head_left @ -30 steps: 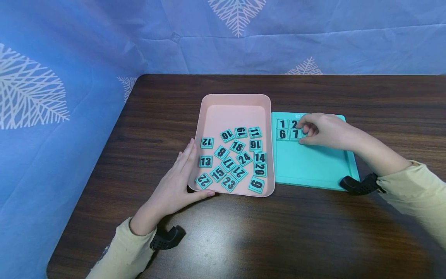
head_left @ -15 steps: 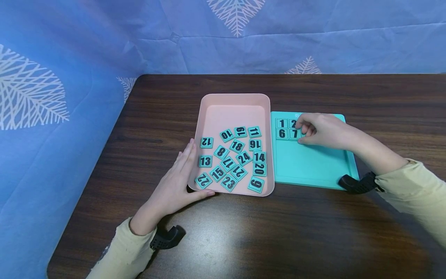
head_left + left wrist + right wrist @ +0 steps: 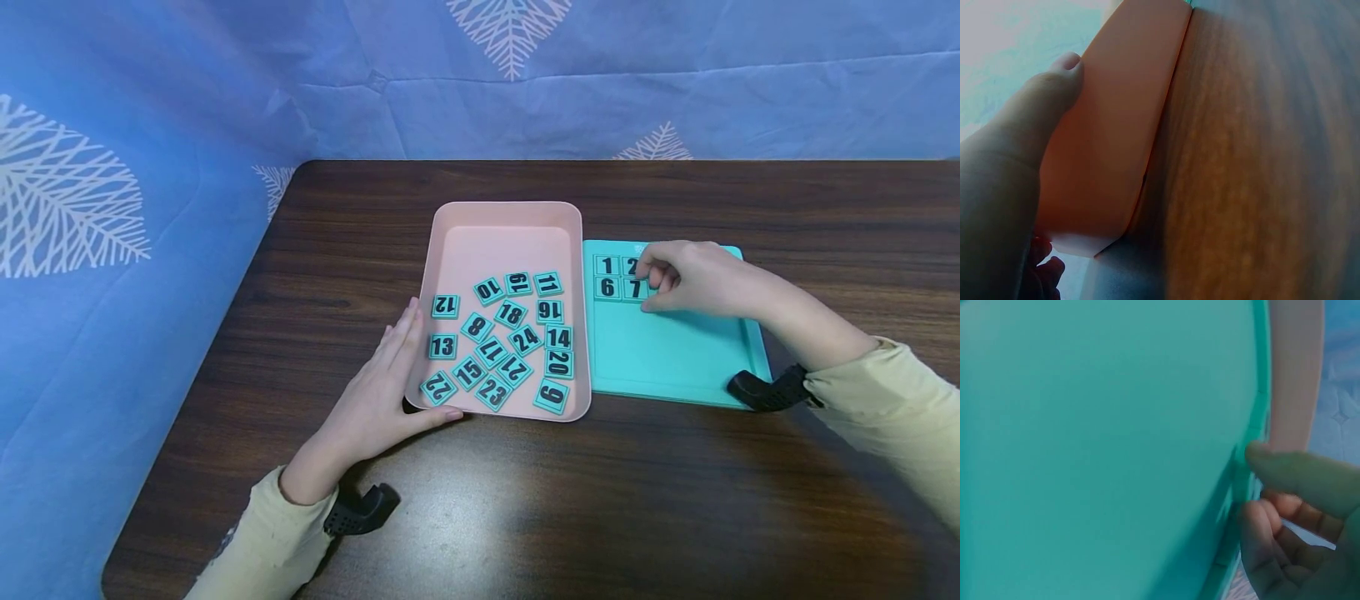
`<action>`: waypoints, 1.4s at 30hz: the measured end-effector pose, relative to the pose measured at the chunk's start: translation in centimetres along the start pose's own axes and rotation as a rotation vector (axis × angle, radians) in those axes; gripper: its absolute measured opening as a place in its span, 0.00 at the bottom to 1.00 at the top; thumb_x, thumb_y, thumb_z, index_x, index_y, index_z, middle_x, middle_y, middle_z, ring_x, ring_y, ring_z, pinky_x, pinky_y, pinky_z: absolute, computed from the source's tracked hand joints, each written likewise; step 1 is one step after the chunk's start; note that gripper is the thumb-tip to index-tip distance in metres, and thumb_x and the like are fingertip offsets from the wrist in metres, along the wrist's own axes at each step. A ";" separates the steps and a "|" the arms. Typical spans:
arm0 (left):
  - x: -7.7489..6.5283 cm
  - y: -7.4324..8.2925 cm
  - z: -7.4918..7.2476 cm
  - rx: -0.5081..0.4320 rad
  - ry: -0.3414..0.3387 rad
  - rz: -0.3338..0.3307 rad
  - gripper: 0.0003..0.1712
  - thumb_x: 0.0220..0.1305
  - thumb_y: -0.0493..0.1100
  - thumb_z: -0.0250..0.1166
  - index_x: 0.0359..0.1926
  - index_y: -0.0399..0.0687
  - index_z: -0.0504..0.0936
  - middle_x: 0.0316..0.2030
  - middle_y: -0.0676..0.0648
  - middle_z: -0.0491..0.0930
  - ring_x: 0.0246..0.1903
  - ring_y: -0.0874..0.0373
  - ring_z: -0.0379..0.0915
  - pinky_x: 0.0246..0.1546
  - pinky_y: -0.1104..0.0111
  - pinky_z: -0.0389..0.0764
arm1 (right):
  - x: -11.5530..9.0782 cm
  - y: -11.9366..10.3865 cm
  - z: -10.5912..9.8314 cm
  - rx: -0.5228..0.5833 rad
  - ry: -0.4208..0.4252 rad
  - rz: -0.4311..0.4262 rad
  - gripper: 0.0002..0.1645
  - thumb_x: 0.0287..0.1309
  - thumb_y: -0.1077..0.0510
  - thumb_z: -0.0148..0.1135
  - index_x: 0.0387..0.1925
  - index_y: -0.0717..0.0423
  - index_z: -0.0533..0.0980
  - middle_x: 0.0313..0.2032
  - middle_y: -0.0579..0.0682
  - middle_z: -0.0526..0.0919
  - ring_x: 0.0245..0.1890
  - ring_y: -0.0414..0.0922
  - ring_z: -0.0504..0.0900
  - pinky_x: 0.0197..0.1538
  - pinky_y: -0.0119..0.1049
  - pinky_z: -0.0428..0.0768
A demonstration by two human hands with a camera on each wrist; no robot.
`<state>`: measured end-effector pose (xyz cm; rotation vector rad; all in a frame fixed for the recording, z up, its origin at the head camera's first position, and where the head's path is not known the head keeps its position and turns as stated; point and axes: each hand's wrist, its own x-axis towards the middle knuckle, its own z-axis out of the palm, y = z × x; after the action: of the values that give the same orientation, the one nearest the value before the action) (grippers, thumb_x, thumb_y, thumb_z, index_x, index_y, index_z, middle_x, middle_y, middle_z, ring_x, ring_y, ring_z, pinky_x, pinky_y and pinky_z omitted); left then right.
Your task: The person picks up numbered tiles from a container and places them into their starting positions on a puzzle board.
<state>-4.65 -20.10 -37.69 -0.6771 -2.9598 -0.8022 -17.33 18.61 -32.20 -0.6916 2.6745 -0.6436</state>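
My left hand (image 3: 382, 396) rests against the near left corner of a pink tray (image 3: 510, 242), fingers straight along its left side. The thumb (image 3: 1054, 94) lies on the tray's near wall in the left wrist view. My right hand (image 3: 697, 279) is over a turquoise board (image 3: 675, 358), thumb and index finger bent around the number 7 tile (image 3: 632, 289). Beside it sit the number 6 tile (image 3: 607, 288), number 1 tile (image 3: 606, 266) and partly covered number 2 tile (image 3: 628, 266). The hand hides the board's upper right part. In the right wrist view, the fingertips (image 3: 1257, 453) are right at the row of tile edges.
Several loose number tiles, among them an 8 tile (image 3: 476, 327) and a 24 tile (image 3: 525, 340), lie at varied angles in the tray. Tray and board stand side by side on a dark wooden table (image 3: 525, 500). A blue patterned cloth (image 3: 337, 75) hangs behind.
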 end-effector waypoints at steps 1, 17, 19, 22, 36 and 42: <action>0.0 0.0 0.0 0.000 0.000 0.001 0.68 0.50 0.73 0.63 0.75 0.50 0.32 0.75 0.47 0.34 0.72 0.57 0.35 0.70 0.56 0.46 | 0.1 -0.1 -0.1 0.001 0.002 0.002 0.20 0.48 0.62 0.73 0.43 0.60 0.75 0.31 0.49 0.75 0.31 0.44 0.73 0.36 0.40 0.75; -0.1 0.0 0.0 0.001 -0.004 -0.004 0.68 0.50 0.74 0.62 0.75 0.50 0.32 0.75 0.47 0.34 0.72 0.57 0.34 0.70 0.56 0.46 | 3.1 -6.3 0.6 0.041 0.185 -0.341 0.14 0.52 0.69 0.68 0.42 0.59 0.76 0.34 0.47 0.76 0.34 0.41 0.75 0.38 0.42 0.78; -0.1 0.0 -0.1 0.006 -0.006 -0.004 0.68 0.50 0.74 0.62 0.75 0.50 0.32 0.75 0.47 0.34 0.72 0.56 0.34 0.70 0.56 0.46 | 3.6 -7.1 1.1 0.063 0.160 -0.382 0.14 0.52 0.68 0.68 0.42 0.58 0.77 0.34 0.46 0.76 0.34 0.40 0.74 0.38 0.40 0.78; -0.1 0.0 -0.1 0.012 -0.009 -0.006 0.68 0.50 0.75 0.62 0.75 0.50 0.32 0.75 0.47 0.34 0.72 0.56 0.34 0.70 0.56 0.46 | 4.2 -8.2 2.0 0.104 0.100 -0.434 0.12 0.54 0.67 0.67 0.41 0.57 0.77 0.34 0.46 0.76 0.34 0.39 0.74 0.38 0.39 0.77; -0.1 0.1 -0.1 0.009 -0.015 -0.011 0.68 0.50 0.74 0.62 0.75 0.50 0.31 0.75 0.48 0.33 0.72 0.56 0.34 0.70 0.56 0.46 | 6.1 -11.3 4.6 0.065 -0.130 -0.470 0.24 0.55 0.61 0.69 0.54 0.60 0.75 0.52 0.52 0.78 0.50 0.46 0.76 0.54 0.40 0.76; -0.1 0.1 -0.1 0.003 -0.017 -0.010 0.68 0.50 0.74 0.62 0.75 0.50 0.31 0.75 0.49 0.32 0.72 0.57 0.33 0.70 0.55 0.46 | 6.8 -11.6 5.7 0.054 -0.152 -0.514 0.21 0.59 0.63 0.64 0.55 0.58 0.76 0.49 0.49 0.79 0.46 0.43 0.76 0.52 0.36 0.76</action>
<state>-4.57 -20.12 -37.55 -0.6730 -2.9807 -0.7965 -16.38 4.07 -32.57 -1.3713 2.3347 -0.7446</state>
